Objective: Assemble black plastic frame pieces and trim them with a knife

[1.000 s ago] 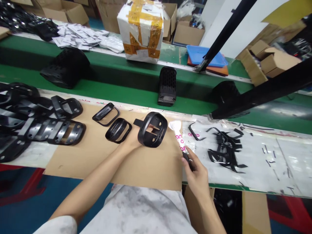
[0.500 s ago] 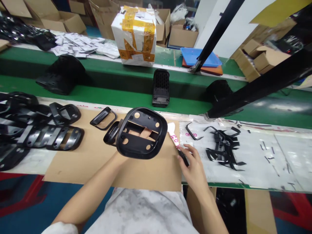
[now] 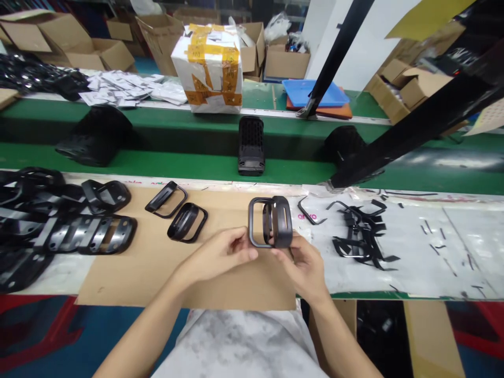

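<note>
A black plastic frame (image 3: 282, 221) is held upright above the cardboard sheet (image 3: 129, 273). My right hand (image 3: 303, 265) grips its lower right part, with some fingers hidden behind it. My left hand (image 3: 226, 254) is at its lower left edge, thumb and fingers curled close together; whether they pinch the rim is hard to tell. Left of my hands, two similar black frames lie on the cardboard, one nearer (image 3: 188, 222) and one farther (image 3: 167, 199).
Many black frames (image 3: 84, 231) are piled at the left. Black strips (image 3: 360, 236) lie at the right. Beyond, a black perforated part (image 3: 251, 144) stands on the green conveyor, near a slanted black post (image 3: 394, 136). A taped white box (image 3: 208, 71) sits behind.
The frame has been turned from face-up to side-on and moved right. My right hand has left the dark-handled tool and taken hold of the frame. My left hand has come out from behind it.
</note>
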Tool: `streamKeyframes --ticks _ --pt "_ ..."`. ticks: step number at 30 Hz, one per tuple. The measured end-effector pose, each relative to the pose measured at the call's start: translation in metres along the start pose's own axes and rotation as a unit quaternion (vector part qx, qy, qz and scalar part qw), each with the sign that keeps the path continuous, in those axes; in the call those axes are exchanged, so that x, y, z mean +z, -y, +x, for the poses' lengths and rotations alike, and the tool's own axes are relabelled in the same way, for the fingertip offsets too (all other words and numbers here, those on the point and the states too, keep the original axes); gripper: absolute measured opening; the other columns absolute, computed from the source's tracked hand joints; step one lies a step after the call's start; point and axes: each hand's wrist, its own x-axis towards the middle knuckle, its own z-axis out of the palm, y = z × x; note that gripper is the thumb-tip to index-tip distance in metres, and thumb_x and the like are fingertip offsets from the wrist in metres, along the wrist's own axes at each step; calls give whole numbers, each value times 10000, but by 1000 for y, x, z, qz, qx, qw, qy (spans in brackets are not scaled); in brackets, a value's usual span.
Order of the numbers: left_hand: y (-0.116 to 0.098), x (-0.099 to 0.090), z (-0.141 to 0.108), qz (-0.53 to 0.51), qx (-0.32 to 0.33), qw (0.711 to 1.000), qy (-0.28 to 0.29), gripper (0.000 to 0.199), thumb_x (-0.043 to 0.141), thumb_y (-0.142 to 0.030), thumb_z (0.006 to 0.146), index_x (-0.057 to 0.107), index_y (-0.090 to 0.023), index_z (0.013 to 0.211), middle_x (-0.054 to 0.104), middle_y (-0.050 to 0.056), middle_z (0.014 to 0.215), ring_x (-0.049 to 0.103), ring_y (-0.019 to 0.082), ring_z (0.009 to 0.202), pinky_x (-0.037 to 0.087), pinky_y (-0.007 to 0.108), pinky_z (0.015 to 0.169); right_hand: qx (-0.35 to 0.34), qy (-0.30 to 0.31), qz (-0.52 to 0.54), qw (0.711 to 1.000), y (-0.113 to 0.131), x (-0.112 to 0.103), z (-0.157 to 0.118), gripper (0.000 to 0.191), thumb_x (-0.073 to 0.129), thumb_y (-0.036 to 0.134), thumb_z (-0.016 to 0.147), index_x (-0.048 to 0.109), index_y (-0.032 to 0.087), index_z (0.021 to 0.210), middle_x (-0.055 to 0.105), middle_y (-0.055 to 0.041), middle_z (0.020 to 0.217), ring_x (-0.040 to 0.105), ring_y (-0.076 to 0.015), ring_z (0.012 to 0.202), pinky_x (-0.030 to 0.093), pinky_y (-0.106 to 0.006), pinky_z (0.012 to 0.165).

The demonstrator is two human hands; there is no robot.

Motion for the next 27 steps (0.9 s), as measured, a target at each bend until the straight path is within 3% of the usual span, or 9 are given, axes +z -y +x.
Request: streamKeyframes --ticks 2,5,8,10,14,17,23,27 --pt "3 -2 -3 7 15 1000 -10 328 697 -509 879 578 -203 864 595 -2 833 554 169 782 458 268 705 49 -6 42 998 1 -1 -5 57 743 269 939 720 249 987 775 -65 1030 743 -244 998 600 -387 914" --pt "16 -4 6 73 49 990 -108 224 679 -398 904 552 -215 935 593 -1 873 553 157 790 457 270 725 72 -2 64 995 4 -3 -8 83 761 303 925 737 243 978 783 -73 1030 747 -255 1008 595 -396 937" --pt "31 -6 23 165 112 954 -223 212 667 -353 907 532 -214 991 599 13 899 566 158 796 453 273 717 68 6 86 994 7 0 -7 83 768 282 920 734 239 981 780 -69 1039 742 -242 1003 589 -377 932" --pt "39 -7 35 224 150 927 -260 193 648 -361 926 532 -210 966 601 21 882 571 162 784 446 277 705 80 5 118 990 8 5 -4 99 777 266 914 716 234 985 770 -53 1010 740 -218 963 594 -343 893" --pt "47 -5 56 327 206 881 -272 201 556 -338 997 518 -210 846 587 18 789 540 158 707 400 287 659 122 -5 181 976 10 15 1 145 773 292 919 652 219 949 731 -19 910 718 -175 836 591 -276 746" --pt "50 -1 63 363 227 860 -277 231 517 -317 1027 510 -211 822 579 12 750 523 155 662 371 290 627 116 0 172 978 11 20 2 134 766 280 925 651 224 965 716 -13 916 695 -170 849 565 -268 743" --pt "52 0 58 342 264 857 -282 223 504 -260 1042 519 -206 826 606 11 742 561 145 655 405 276 643 50 34 81 995 17 28 -9 119 757 202 918 663 241 980 710 3 922 676 -164 862 513 -277 809" --pt "54 0 55 323 287 860 -270 198 490 -218 1043 552 -199 856 621 11 743 580 140 657 419 266 648 44 20 80 996 24 41 -16 141 744 184 916 639 241 992 691 4 933 660 -162 865 509 -265 790"
